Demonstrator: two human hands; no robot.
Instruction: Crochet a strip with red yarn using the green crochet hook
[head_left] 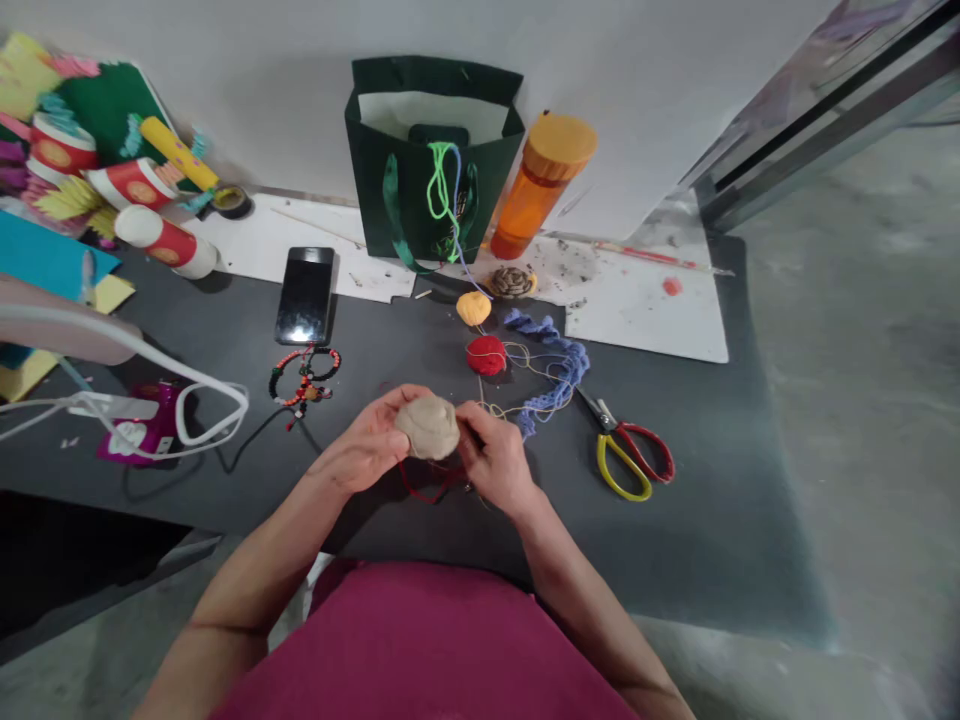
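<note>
Grip of the left hand (367,440): thumb and fingers clamped on the left side of a beige bundle (426,428), which is held in front of the torso, above the near part of the bench (720,500). Right hand (496,455): folded at the bundle's right margin; whether its fingertips close on the bundle or on a thread cannot be told. The bundle, apparently wound yarn, is probably light, soft and readily squeezed, neither slippery nor brittle; it is best taken lightly by opposite sides, since hard pressure may deform it. A red cord (429,497) shows beneath.

Beyond the hands lie a red ball (486,355), a yellow ball (473,309) and a curled blue strip (571,365), with loose threads between them that could snag. To the right, scissors (607,423) lie with their blades toward the strip. A beaded bracelet (309,390) and a phone (305,295) limit the left; a green bag (411,195) and an orange bottle (525,200) stand at the rear. The near edge runs close to the shirt (442,640); the widest open room is right of the scissors.
</note>
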